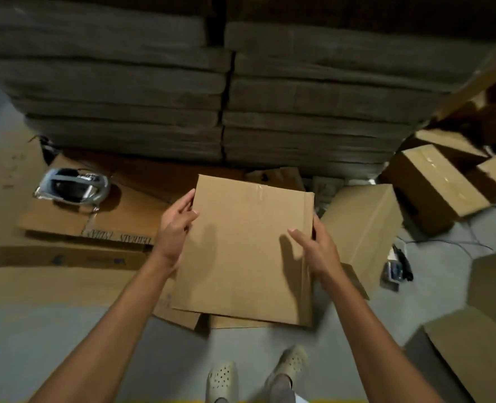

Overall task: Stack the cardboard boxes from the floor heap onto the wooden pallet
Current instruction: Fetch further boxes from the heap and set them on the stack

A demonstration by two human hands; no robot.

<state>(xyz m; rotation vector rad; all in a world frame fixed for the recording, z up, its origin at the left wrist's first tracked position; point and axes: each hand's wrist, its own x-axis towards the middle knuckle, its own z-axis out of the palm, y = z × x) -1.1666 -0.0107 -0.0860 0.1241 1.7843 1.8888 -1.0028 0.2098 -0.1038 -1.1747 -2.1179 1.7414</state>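
I hold a plain brown cardboard box (241, 251) in front of me above the floor, its broad face turned up. My left hand (177, 225) grips its left edge near the top corner. My right hand (313, 245) clasps its right edge, thumb lying on the top face. Ahead rises a tall stack of flat cardboard boxes (226, 91) in two columns. The pallet under it is hidden. More boxes (366, 228) lie loose on the floor to the right.
Flattened cardboard sheets (89, 222) cover the floor at left, with a tape dispenser (72, 184) on them. Closed boxes (433, 181) pile up at right, another (473, 344) at lower right. Dark tools and cables (398, 266) lie on the grey floor. My feet (255, 376) stand below.
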